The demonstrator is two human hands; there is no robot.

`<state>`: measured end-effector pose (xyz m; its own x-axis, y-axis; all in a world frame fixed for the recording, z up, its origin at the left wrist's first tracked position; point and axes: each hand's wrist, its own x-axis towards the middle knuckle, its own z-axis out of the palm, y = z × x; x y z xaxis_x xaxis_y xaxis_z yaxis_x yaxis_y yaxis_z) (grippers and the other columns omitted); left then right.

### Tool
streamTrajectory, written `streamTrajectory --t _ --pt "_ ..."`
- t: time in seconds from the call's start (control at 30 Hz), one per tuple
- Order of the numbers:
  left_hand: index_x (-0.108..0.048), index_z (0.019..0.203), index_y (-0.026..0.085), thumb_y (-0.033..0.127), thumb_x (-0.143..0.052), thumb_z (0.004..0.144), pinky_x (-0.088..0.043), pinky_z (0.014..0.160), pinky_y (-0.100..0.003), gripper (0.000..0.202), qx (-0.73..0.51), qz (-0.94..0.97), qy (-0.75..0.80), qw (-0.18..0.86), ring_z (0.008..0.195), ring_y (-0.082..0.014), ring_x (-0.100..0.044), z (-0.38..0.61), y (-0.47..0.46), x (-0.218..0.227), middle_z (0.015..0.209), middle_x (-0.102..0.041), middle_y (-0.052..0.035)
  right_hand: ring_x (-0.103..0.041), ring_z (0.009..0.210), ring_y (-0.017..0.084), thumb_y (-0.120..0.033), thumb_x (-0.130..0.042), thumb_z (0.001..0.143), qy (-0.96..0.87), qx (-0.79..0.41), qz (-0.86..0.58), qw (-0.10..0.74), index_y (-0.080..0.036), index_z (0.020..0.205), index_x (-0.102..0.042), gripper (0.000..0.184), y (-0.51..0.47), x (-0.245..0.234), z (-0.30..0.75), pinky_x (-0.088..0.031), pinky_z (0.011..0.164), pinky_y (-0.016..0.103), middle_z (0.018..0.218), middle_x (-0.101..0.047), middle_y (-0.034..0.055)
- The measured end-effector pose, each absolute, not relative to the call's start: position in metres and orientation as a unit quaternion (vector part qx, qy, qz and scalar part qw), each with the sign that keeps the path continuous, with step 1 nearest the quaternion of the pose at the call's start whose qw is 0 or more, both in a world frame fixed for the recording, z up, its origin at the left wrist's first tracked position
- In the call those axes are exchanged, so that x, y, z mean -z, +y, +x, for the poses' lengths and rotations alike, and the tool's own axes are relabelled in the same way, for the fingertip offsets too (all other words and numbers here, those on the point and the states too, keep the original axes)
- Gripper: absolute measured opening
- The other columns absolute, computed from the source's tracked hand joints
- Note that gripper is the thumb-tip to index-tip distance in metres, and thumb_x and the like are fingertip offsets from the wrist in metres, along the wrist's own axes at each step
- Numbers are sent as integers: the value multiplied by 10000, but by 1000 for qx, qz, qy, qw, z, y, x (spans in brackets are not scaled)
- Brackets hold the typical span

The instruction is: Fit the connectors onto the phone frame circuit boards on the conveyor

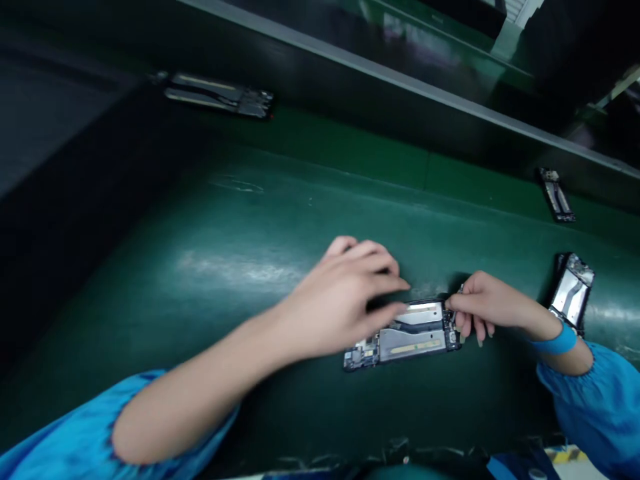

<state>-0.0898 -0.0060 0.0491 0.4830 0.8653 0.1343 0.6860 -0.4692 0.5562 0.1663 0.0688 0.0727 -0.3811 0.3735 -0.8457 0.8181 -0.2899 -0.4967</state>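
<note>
An opened phone chassis (pixel 412 340), with silver plates, a dark flex strip and a circuit board at its left end, lies on the green mat. Over its upper left part hovers my left hand (pixel 345 300), fingers apart and holding nothing; it hides part of the board. My right hand (pixel 483 303) is at the chassis's right end, thumb and forefinger pinched together. A small shiny bit shows by those fingertips, too small to name. A blue wristband (pixel 556 340) circles my right wrist.
To the right lie a stack of phone chassis (pixel 571 293) and a single one (pixel 557 197) farther back. Another chassis pile (pixel 220 95) sits at the far left, beside a dark box-like block (pixel 60 113). A raised ledge (pixel 350 63) runs along the back of the green mat (pixel 240 227).
</note>
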Motion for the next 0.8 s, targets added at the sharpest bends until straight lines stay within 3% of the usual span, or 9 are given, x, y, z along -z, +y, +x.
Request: streamTrajectory --t 0.1,0.23,0.5,0.8 --pt "-789 925 288 351 -609 929 -376 908 -380 191 -146 804 482 316 929 -208 -593 -115 3 -57 912 -719 -10 -627 397 109 -238 -556 872 563 615 520 185 -117 599 -716 339 69 -70 169 -422 320 123 637 -730 89" --pt "-786 898 299 263 -644 907 -353 913 -356 147 -129 778 481 384 934 -191 -571 -118 3 -58 902 -728 21 -652 438 125 -224 -549 871 563 608 526 194 -124 585 -705 340 69 -68 169 -428 324 122 614 -723 100" --pt "-788 861 274 235 -654 900 -340 930 -368 145 -140 760 484 410 925 -193 -557 -112 3 -55 882 -740 18 -693 517 158 -241 -570 864 561 598 537 200 -126 580 -713 338 68 -69 167 -436 335 124 607 -720 115" --pt "-795 815 281 311 -627 916 -351 943 -386 198 -125 781 462 402 900 -194 -560 -107 13 -58 854 -752 10 -700 534 156 -194 -536 873 563 591 546 190 -123 583 -712 346 68 -69 165 -432 335 117 588 -711 102"
